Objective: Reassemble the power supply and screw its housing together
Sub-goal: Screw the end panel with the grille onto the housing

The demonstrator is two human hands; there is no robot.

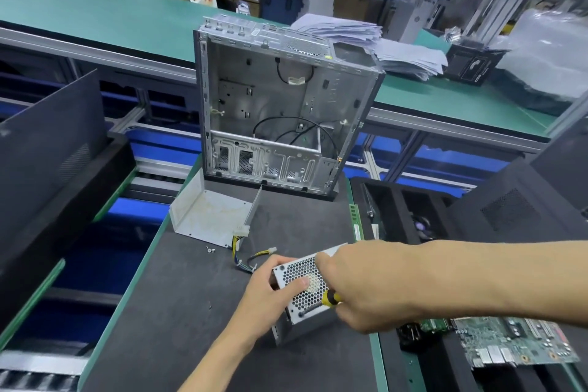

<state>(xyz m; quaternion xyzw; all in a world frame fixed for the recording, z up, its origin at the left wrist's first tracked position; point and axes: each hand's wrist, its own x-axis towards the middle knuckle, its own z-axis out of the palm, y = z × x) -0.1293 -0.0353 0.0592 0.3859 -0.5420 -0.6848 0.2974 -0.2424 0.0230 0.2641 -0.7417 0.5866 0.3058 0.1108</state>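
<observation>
**Screwdriver on the power supply, clutter all round**

We see the power supply [297,288] tilted on the dark mat of the counter [178,312], its honeycomb grille facing up. The left hand [270,299] grips it from the left, thumb pressed on the grille. The right hand [359,286] is wrapped round a yellow-handled screwdriver [329,298], whose shaft points at the lower edge of the grille plate; this hand hides the unit's right side from us.

Its bundle of yellow and black wires [246,256] trails away to a white connector that lies on the loose metal cover [210,216], which is open-side-up just behind. Two small screws [210,250] lie on the mat near that cover's front edge.

Further back an empty computer case [280,105] stands upright, with a stack of papers [375,44] behind it on the green bench. To the right, a green circuit board [515,344] rests on black foam, close under the right forearm. A dark panel [47,149] leans at the left.
</observation>
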